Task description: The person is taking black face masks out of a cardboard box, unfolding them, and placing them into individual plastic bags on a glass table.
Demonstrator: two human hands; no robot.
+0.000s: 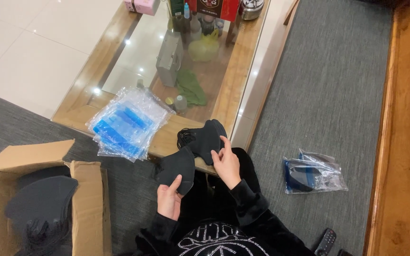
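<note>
My left hand [169, 198] grips a folded black face mask [176, 168] by its lower edge, held above my lap. My right hand [226, 163] rests its fingers on a small pile of black masks [205, 137] lying at the near edge of the glass-topped table [224, 102]. A stack of clear plastic bags with blue strips [124, 124] lies on the table corner to the left of the pile. The two hands are close together, a palm's width apart.
An open cardboard box [84, 204] holding several black masks [41, 204] stands at the lower left. Bagged masks [312, 173] lie on the grey cushion at right, with a remote control [325, 242] near the bottom. Bottles, a tin and boxes sit under and on the table's far part.
</note>
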